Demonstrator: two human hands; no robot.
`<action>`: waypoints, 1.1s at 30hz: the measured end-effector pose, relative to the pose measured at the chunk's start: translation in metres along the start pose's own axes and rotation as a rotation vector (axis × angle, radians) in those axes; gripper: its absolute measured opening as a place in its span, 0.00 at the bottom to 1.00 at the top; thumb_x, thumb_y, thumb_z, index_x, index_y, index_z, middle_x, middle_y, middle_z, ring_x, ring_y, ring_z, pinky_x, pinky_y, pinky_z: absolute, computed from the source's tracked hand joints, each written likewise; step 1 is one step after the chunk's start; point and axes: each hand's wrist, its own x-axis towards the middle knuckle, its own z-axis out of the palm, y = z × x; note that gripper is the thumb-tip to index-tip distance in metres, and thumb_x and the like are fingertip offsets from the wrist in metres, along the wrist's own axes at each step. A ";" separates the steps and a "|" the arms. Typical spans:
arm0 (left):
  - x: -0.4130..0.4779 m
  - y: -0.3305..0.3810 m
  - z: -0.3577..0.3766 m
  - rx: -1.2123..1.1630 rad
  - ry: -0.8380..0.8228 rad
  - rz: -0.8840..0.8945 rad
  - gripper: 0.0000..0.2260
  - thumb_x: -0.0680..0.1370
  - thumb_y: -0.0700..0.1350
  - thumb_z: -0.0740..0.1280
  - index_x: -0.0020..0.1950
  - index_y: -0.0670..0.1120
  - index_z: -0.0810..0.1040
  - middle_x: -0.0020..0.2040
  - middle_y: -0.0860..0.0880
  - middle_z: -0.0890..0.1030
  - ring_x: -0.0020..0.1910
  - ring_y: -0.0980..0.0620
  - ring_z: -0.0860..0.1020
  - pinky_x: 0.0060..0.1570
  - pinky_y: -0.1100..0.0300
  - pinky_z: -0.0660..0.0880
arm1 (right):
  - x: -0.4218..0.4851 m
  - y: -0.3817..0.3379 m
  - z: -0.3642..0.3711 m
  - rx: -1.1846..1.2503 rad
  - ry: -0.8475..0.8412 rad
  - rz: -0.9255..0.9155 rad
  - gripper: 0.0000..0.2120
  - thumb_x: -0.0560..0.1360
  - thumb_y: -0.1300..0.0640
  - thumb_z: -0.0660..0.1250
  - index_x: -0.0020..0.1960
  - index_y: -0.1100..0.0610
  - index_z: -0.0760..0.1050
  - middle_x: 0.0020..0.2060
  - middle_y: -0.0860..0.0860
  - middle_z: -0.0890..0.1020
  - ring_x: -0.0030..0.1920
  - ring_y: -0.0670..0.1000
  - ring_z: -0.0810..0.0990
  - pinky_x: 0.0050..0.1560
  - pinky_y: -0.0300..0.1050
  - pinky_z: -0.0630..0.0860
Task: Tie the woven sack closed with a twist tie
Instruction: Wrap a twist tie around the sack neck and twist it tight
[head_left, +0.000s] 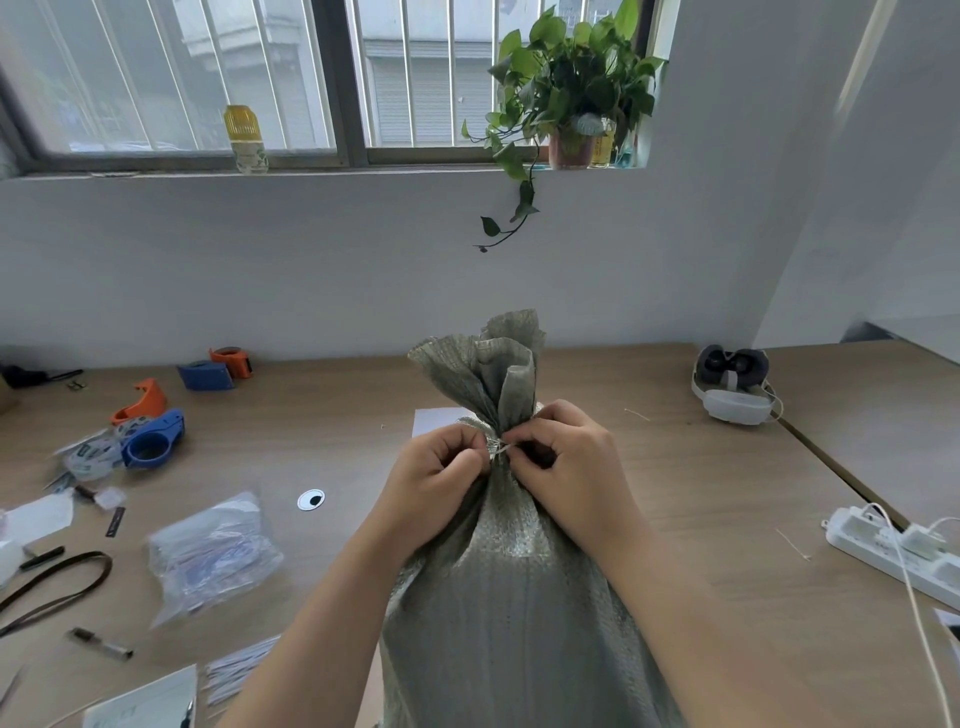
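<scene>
Here, both hands (441, 467) pinching twist tie (497, 446)

Barred window (208, 78) above white wall (260, 260)

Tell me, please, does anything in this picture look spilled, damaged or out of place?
Nothing looks spilled or damaged. The woven sack stands upright, its neck gathered, with both hands, left hand and right hand, pinching the twist tie there. One oddity: a thin loose tie lies alone near the power strip, away from the bundle of ties.

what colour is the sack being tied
Grey-green, with a fine woven grid texture; the woven sack shows best in the head view.
</scene>
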 end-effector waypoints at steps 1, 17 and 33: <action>0.000 0.000 0.001 -0.011 0.001 -0.013 0.09 0.74 0.35 0.63 0.35 0.44 0.75 0.26 0.59 0.70 0.28 0.61 0.66 0.31 0.68 0.64 | 0.000 -0.001 0.000 0.001 -0.003 -0.013 0.07 0.67 0.64 0.75 0.44 0.55 0.86 0.39 0.48 0.81 0.38 0.47 0.80 0.41 0.44 0.78; 0.005 0.013 0.008 0.819 -0.031 0.263 0.12 0.82 0.51 0.57 0.46 0.49 0.77 0.46 0.47 0.84 0.47 0.44 0.77 0.39 0.54 0.64 | -0.002 0.001 0.000 -0.073 -0.030 -0.089 0.05 0.68 0.65 0.72 0.41 0.57 0.84 0.38 0.51 0.82 0.37 0.50 0.80 0.38 0.48 0.77; -0.004 0.009 0.001 0.325 -0.195 0.202 0.12 0.72 0.40 0.59 0.30 0.43 0.61 0.28 0.50 0.61 0.30 0.55 0.60 0.30 0.58 0.58 | -0.005 0.004 0.001 -0.076 -0.010 -0.048 0.04 0.68 0.62 0.73 0.41 0.56 0.86 0.38 0.52 0.84 0.38 0.53 0.83 0.38 0.50 0.80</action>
